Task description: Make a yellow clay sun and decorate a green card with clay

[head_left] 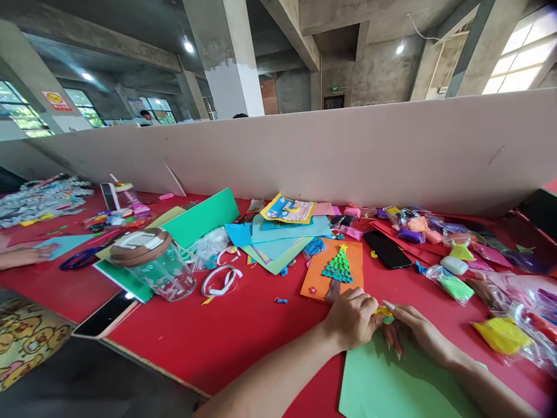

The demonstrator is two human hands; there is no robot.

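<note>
Near the top edge of a green paper sheet (391,383), my left hand (353,318) is closed, its thumb and finger pinching a small yellow piece of clay (383,311). My right hand (418,330) meets it from the other side, fingertips on the same yellow piece. A bit of teal (388,320) shows just below the yellow. Behind my left hand lies an orange card (317,276) with a green clay tree (338,267), a yellow star on top and a brown trunk partly beside my knuckles.
Bagged clay (502,335) and a white case (454,265) lie at right, a black phone (387,249) behind my hands. A clear cup with brown lid (152,261), scissors (82,257) and stacked papers (278,232) stand or lie left. Another person's hand (26,256) rests far left.
</note>
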